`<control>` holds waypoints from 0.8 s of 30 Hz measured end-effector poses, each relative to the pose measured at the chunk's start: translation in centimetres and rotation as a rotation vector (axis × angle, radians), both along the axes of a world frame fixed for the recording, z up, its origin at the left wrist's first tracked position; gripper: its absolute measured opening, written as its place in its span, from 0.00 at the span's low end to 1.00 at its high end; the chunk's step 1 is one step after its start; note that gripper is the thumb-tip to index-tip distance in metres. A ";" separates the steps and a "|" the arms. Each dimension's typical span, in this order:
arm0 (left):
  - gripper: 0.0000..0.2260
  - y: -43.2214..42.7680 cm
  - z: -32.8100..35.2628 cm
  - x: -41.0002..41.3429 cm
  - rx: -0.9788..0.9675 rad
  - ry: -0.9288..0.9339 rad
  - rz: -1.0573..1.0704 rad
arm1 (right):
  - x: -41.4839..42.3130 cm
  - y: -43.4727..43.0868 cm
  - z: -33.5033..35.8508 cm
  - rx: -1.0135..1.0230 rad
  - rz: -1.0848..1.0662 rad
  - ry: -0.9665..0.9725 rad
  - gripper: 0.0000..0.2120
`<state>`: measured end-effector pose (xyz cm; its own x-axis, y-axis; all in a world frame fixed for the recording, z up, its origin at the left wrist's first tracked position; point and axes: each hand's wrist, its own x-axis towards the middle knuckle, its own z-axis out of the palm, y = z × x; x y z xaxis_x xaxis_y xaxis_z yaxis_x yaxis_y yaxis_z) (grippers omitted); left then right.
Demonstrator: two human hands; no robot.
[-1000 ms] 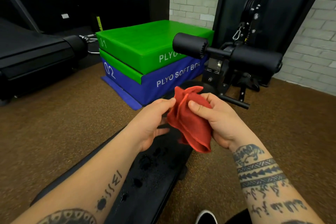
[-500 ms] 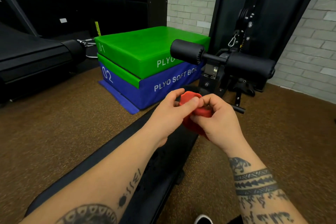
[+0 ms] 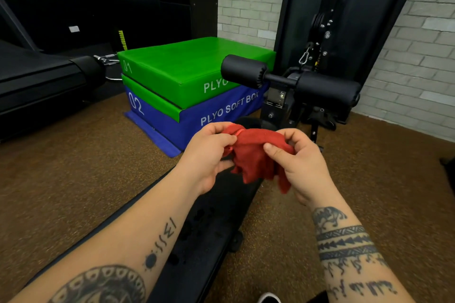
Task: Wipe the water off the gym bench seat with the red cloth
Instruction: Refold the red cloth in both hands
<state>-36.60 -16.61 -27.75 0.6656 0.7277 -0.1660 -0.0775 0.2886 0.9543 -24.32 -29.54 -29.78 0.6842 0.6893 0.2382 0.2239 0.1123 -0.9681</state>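
Pulled apart since half a second ago, when it was a tight ball, the red cloth [image 3: 256, 155] now stretches between the left hand [image 3: 209, 152], which pinches one end with thumb and curled fingers, and the right hand [image 3: 302, 162], which pinches the other. Both hands are held above the far part of the black bench seat [image 3: 221, 202] (dark wet spots [image 3: 200, 214] show on the pad nearer the person). Around them, from the left, are a black treadmill [image 3: 37, 81] on the speckled brown floor [image 3: 73, 179], a green box [image 3: 187, 66] stacked on a blue box [image 3: 221, 115], two black foam rollers [image 3: 242, 70], and a pale brick wall [image 3: 406, 69].
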 end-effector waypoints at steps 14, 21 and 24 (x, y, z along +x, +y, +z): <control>0.20 -0.9 -1.4 -0.5 0.469 0.169 -0.327 | -1.5 1.2 1.4 0.144 0.032 0.448 0.15; 0.06 -1.4 -0.6 -0.1 -0.051 -0.143 -0.048 | -2.4 1.8 0.9 0.122 -0.038 0.475 0.22; 0.05 -2.3 0.0 0.7 -0.128 -0.227 0.104 | -4.7 2.6 0.1 0.129 0.158 0.365 0.25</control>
